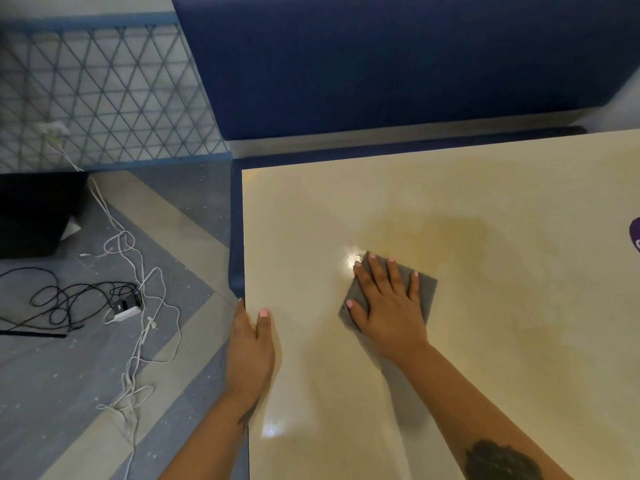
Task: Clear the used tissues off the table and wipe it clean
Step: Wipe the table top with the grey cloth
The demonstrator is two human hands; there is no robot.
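The right hand [388, 299] lies flat with its fingers spread wide on a grey cloth [424, 292], pressing it onto the cream table [485, 341] a little in from the left edge, about midway along it. The cloth shows past the fingertips and on both sides of the palm. Beyond it the glossy top carries a darker, wet-looking patch [450, 230]. The left hand [251, 344] grips the left edge of the table, thumb on top and fingers curled under the rim, out of sight. At the table's right edge a purple shape [635, 237] is cut off by the frame; it may be a sticker or logo, and no writing on it can be read. A blue padded bench [381, 71] stands behind the far edge. On the floor to the left lie tangled white and black cables [121, 271] and a charger [126, 311]
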